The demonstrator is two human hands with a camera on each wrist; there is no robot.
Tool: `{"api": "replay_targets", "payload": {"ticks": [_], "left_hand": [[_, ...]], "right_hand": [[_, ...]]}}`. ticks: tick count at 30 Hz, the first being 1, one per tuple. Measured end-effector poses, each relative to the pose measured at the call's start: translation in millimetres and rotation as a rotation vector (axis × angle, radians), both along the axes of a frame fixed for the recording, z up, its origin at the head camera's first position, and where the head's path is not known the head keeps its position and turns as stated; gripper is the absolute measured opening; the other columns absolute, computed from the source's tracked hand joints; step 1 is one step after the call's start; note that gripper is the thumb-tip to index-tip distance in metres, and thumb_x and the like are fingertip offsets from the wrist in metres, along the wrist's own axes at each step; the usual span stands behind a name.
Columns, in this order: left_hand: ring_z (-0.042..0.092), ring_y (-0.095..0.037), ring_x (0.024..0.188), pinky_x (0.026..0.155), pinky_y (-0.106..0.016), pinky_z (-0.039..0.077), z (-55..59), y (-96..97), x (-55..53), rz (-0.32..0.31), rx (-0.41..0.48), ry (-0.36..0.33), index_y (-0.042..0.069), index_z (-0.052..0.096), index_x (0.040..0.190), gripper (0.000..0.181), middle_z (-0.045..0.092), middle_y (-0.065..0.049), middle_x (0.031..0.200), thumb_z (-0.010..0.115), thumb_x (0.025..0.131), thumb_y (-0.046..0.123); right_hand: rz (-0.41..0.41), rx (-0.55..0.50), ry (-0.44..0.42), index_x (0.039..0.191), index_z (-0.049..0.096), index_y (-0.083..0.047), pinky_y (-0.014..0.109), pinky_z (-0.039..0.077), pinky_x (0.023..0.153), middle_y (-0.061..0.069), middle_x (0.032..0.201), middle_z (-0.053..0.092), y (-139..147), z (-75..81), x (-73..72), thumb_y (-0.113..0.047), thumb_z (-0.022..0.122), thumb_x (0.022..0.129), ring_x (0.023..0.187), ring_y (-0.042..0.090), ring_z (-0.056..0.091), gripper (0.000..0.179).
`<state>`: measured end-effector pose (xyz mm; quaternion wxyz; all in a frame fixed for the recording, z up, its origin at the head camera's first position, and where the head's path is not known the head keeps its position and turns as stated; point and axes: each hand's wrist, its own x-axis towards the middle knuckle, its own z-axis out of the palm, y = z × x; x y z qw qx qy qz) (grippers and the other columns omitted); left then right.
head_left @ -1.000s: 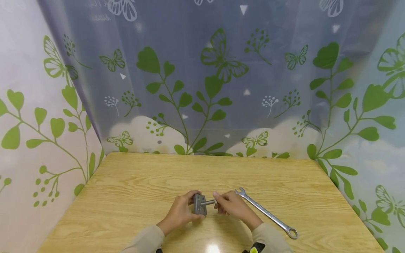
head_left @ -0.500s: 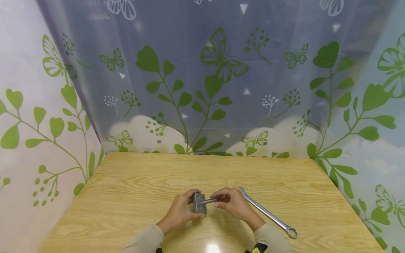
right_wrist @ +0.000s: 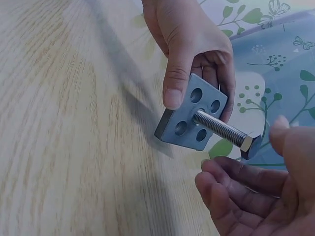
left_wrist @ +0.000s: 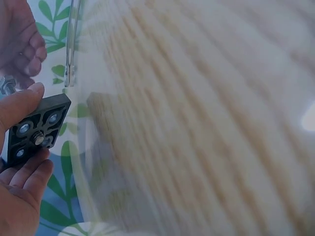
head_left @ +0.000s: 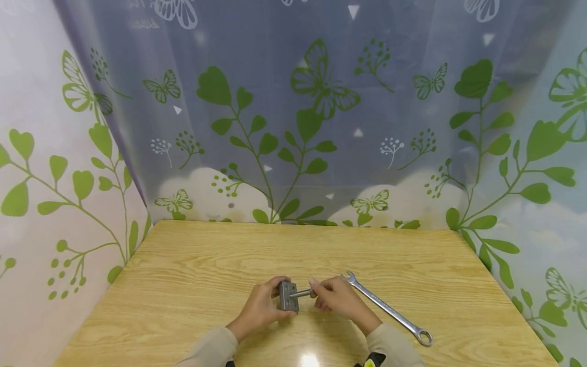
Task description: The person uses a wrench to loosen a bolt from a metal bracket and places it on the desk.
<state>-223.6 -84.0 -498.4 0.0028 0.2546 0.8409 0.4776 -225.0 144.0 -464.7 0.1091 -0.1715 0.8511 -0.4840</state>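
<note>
My left hand [head_left: 262, 307] holds a square grey metal block [head_left: 288, 297] by its edges, thumb at one side and fingers at the other. The right wrist view shows several round holes in the block's face [right_wrist: 189, 132] and a hex bolt [right_wrist: 221, 129] standing out from its centre. On the opposite face, in the left wrist view, the bolt's tip [left_wrist: 38, 138] shows in the middle hole. My right hand [head_left: 341, 300] is at the bolt's head; the right wrist view shows its thumb [right_wrist: 280, 132] raised and its fingers loosely bent, apart from the hex head.
A long silver combination wrench [head_left: 387, 309] lies slantwise on the wood-grain table [head_left: 220, 255], just right of my right hand. Behind the table hangs a curtain [head_left: 275, 102] printed with leaves and butterflies, with similar panels at both sides.
My right fingers have shifted around the bolt head, from reaching over it half a second ago to lower with the thumb up now. The left hand and block have hardly moved.
</note>
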Motion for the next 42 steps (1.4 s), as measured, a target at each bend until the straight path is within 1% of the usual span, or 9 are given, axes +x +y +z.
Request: {"api": "replay_targets", "payload": {"ticks": [4, 9, 14, 18, 22, 29, 34, 37, 42], "left_hand": [[0.062, -0.038, 0.11, 0.091, -0.032, 0.055, 0.3, 0.4, -0.2, 0.002, 0.001, 0.006, -0.008, 0.051, 0.128, 0.072, 0.061, -0.025, 0.121, 0.087, 0.067, 0.007], [0.062, -0.037, 0.11, 0.091, -0.031, 0.055, 1.2, 1.1, -0.3, 0.001, 0.0, 0.008, -0.007, 0.051, 0.128, 0.072, 0.061, -0.025, 0.121, 0.086, 0.068, 0.008], [0.062, -0.037, 0.11, 0.09, -0.03, 0.056, 1.8, 0.8, 0.1, -0.003, 0.004, 0.0, -0.008, 0.05, 0.128, 0.072, 0.06, -0.026, 0.122, 0.086, 0.068, 0.008], [0.062, -0.038, 0.109, 0.089, -0.03, 0.056, 2.6, 0.9, -0.9, -0.002, 0.006, -0.002, -0.007, 0.05, 0.128, 0.072, 0.06, -0.026, 0.122, 0.087, 0.068, 0.008], [0.062, -0.038, 0.109, 0.089, -0.031, 0.056, 3.7, 1.2, -2.3, 0.0, 0.007, 0.005, -0.007, 0.05, 0.128, 0.073, 0.061, -0.026, 0.121, 0.087, 0.067, 0.009], [0.063, -0.038, 0.107, 0.088, -0.03, 0.056, 3.6, 1.6, -1.8, 0.009, 0.001, 0.022, -0.006, 0.052, 0.127, 0.073, 0.061, -0.027, 0.12, 0.088, 0.066, 0.01], [0.063, -0.039, 0.107, 0.088, -0.03, 0.056, 1.1, 1.3, -0.3, 0.009, -0.002, 0.012, -0.008, 0.051, 0.127, 0.072, 0.06, -0.028, 0.121, 0.087, 0.066, 0.007], [0.063, -0.039, 0.107, 0.088, -0.031, 0.056, 0.4, 0.2, 0.0, 0.004, 0.005, 0.003, -0.009, 0.051, 0.127, 0.072, 0.06, -0.028, 0.121, 0.087, 0.067, 0.006], [0.063, -0.038, 0.107, 0.088, -0.031, 0.056, 1.0, -0.5, -1.1, 0.003, 0.014, 0.005, -0.009, 0.05, 0.128, 0.073, 0.06, -0.027, 0.12, 0.087, 0.067, 0.006]], "right_hand": [[-0.046, -0.002, -0.037, 0.078, 0.069, 0.008, 0.041, 0.059, 0.051, 0.008, 0.062, 0.066, -3.2, 2.8, 0.7, -0.046, 0.041, 0.102, 0.057, 0.028, 0.066, 0.065], [-0.031, 0.007, -0.028, 0.077, 0.069, 0.006, 0.039, 0.058, 0.05, 0.005, 0.059, 0.063, -3.9, 5.9, -0.8, -0.039, 0.054, 0.098, 0.052, 0.02, 0.061, 0.052], [0.014, 0.041, 0.082, 0.095, 0.07, -0.003, 0.028, 0.054, 0.057, 0.001, 0.075, 0.065, -0.6, 4.7, -3.4, -0.027, 0.069, 0.09, 0.066, 0.013, 0.059, 0.025], [0.035, 0.04, 0.169, 0.102, 0.071, -0.007, 0.023, 0.054, 0.068, 0.002, 0.091, 0.068, 2.6, 2.5, -3.8, -0.015, 0.073, 0.086, 0.08, 0.014, 0.062, 0.019], [0.052, -0.009, 0.178, 0.104, 0.07, -0.006, 0.025, 0.057, 0.075, 0.005, 0.1, 0.069, 3.5, 2.5, -2.8, -0.01, 0.072, 0.085, 0.088, 0.018, 0.064, 0.019], [0.051, -0.04, 0.178, 0.103, 0.07, -0.004, 0.028, 0.057, 0.074, 0.008, 0.097, 0.069, 2.1, 8.3, 2.2, -0.004, 0.071, 0.085, 0.085, 0.02, 0.064, 0.018], [0.075, -0.024, 0.175, 0.108, 0.068, -0.005, 0.023, 0.055, 0.072, 0.004, 0.097, 0.068, 3.3, -0.4, 0.5, -0.013, 0.07, 0.088, 0.084, 0.014, 0.062, 0.022], [0.085, -0.003, 0.152, 0.11, 0.067, -0.002, 0.023, 0.056, 0.071, 0.006, 0.098, 0.068, 3.3, -0.8, 1.0, -0.025, 0.063, 0.094, 0.084, 0.017, 0.064, 0.028], [0.052, -0.016, 0.045, 0.089, 0.068, 0.005, 0.034, 0.059, 0.059, 0.014, 0.08, 0.069, -0.2, 2.3, 0.8, -0.038, 0.043, 0.103, 0.07, 0.028, 0.067, 0.051]]}}
